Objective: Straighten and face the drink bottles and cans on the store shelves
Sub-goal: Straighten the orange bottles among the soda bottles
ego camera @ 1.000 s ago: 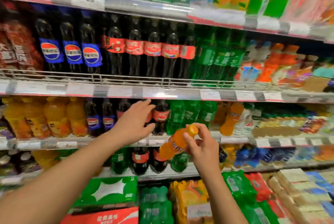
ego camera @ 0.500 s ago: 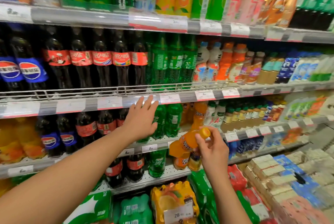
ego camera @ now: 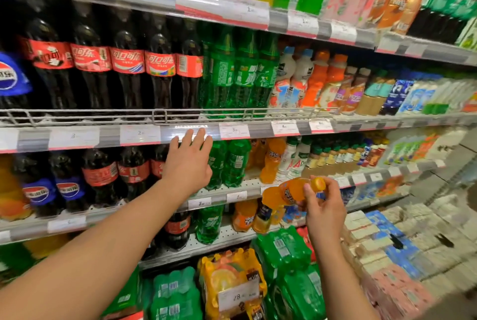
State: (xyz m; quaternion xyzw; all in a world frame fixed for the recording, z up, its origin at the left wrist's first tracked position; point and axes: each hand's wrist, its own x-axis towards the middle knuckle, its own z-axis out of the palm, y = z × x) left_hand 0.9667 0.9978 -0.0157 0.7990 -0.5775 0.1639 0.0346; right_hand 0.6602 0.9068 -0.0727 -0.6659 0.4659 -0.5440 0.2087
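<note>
presently listed: one small orange soda bottle (ego camera: 287, 192), tilted nearly flat, cap to the right, gripped near the neck by the curled fingers and thumb of the right hand (ego camera: 324, 207) in front of the shelf edge (ego camera: 232, 197). left hand (ego camera: 188, 165), fingers straight and slightly spread, is held before the small green bottles (ego camera: 233, 162) and cola bottles (ego camera: 134, 172) beneath the price strip (ego camera: 139, 135).

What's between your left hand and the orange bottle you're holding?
In the head view, two green soda bottles stand on the shelf between the left hand and the orange bottle gripped in the right hand.
</note>
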